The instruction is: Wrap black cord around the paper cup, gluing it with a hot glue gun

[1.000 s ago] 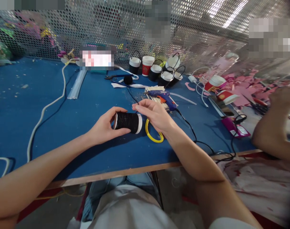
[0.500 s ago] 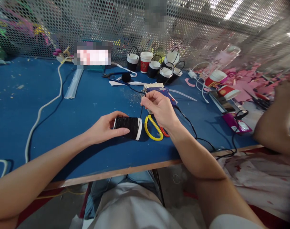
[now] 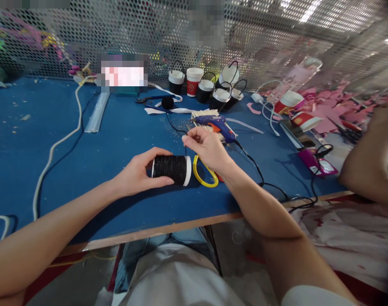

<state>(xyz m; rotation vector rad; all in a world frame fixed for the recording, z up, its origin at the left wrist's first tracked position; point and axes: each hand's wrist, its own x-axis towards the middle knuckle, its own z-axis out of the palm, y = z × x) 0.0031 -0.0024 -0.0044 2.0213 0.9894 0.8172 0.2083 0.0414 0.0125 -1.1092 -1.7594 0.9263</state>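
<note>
My left hand [image 3: 144, 171] is wrapped round a spool of black cord [image 3: 171, 169] lying on its side, thumb along the front and fingers behind. Its white rim [image 3: 188, 171] faces right. A strand of black cord [image 3: 185, 149] rises from the spool's right end to my right hand [image 3: 204, 144], which pinches it between thumb and fingertips. Beyond those fingertips the cord runs on toward a small black ball [image 3: 167, 102]. Scissors with a yellow handle [image 3: 204, 183] lie just right of the spool, partly hidden under my right hand and wrist.
A blue glue gun [image 3: 224, 127] lies behind my right hand, its black cable trailing right. Several black-wrapped cups with cord handles [image 3: 219, 100] stand near the mesh wall. Pliers [image 3: 149, 100], glue sticks [image 3: 98, 112] and a white cable [image 3: 58, 142] are leftward. Another person's arm [image 3: 366, 157] is at right.
My right hand has shifted slightly left and down, still pinching the cord, uncovering more of the glue gun. The cord between hand and spool is shorter and more upright. My left hand keeps its hold.
</note>
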